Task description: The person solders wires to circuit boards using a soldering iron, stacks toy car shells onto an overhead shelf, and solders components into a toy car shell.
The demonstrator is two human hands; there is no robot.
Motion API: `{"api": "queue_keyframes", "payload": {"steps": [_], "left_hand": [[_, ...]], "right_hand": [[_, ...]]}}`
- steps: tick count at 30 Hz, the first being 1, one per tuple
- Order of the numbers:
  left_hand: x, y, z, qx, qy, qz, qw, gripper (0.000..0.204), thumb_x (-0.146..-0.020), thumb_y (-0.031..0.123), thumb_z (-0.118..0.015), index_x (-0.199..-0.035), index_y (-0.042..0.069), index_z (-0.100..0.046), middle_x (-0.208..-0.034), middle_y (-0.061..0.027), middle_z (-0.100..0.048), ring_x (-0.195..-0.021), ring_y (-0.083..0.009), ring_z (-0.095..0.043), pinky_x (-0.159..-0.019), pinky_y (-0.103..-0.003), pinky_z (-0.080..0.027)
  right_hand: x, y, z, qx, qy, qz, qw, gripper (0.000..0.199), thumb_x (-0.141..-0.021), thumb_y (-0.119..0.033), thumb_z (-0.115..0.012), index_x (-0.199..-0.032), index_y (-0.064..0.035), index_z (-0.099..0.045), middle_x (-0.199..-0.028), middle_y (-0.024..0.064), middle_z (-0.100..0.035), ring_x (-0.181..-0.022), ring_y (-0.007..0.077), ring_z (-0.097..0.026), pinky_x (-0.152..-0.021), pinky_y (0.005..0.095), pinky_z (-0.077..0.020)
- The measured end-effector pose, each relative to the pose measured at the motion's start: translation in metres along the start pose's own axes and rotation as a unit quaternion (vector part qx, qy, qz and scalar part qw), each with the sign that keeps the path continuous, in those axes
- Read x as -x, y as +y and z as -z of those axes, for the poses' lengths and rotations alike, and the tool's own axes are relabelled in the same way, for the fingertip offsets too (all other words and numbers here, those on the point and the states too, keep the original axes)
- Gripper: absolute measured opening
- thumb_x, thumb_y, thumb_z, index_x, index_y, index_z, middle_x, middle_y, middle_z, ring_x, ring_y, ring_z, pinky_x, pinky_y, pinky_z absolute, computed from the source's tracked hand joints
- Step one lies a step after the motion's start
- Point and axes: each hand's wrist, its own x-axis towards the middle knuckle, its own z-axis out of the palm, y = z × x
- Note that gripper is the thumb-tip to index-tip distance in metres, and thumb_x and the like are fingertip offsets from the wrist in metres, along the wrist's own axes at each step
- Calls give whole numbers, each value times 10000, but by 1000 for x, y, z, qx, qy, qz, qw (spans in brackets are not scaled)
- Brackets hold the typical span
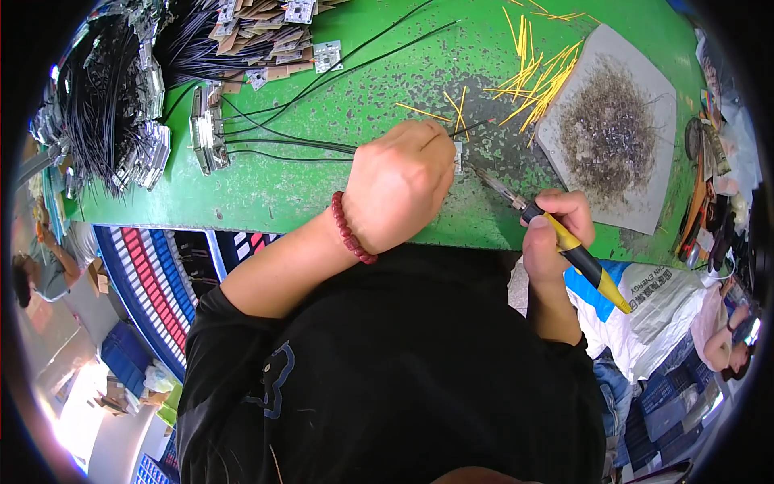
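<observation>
My left hand [401, 182], with a red bead bracelet [350, 230] on the wrist, is closed on a small circuit board [458, 156] and a thin black wire, pressing them on the green table [306, 185]. My right hand [554, 234] grips a soldering iron [574, 252] with a black and yellow handle. Its metal tip points up-left and reaches the small board beside my left fingers. Black wires [278, 137] run left from under my left hand.
A grey pad [613, 129] covered in wire trimmings lies at the right, with yellow sticks [536, 77] beside it. Bundles of black wires with boards [121, 105] fill the far left. More small boards [274, 32] lie at the far edge. Tools [709, 202] crowd the right edge.
</observation>
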Motion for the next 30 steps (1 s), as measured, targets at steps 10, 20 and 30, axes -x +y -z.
{"api": "queue_keyframes", "payload": {"steps": [10,20,30], "left_hand": [[-3,2,3,-4,-31,9,999,56,-753,21,-649,-773,16,-596,-832,-121,-611,-747,-312,-610,-638,-382,-509],[-5,2,5,-16,-48,2,999,64,-752,25,-645,-760,24,-582,-816,-114,-597,-744,-309,-604,-624,-380,-506],[-7,2,7,-26,-47,-6,999,63,-740,32,-656,-746,39,-593,-815,-100,-610,-732,-293,-612,-614,-374,-509]], "right_hand": [[-3,-1,1,53,-34,-2,998,199,-816,-135,-640,-906,-10,-513,-734,59,-539,-599,97,-490,-548,228,-398],[-1,2,0,20,-17,-4,1000,220,-813,-143,-678,-911,-8,-535,-746,38,-529,-621,74,-448,-559,218,-350],[-15,-14,-12,-15,62,50,997,398,-902,-230,-634,-1182,0,-469,-847,115,-624,-734,171,-604,-665,278,-502]]}}
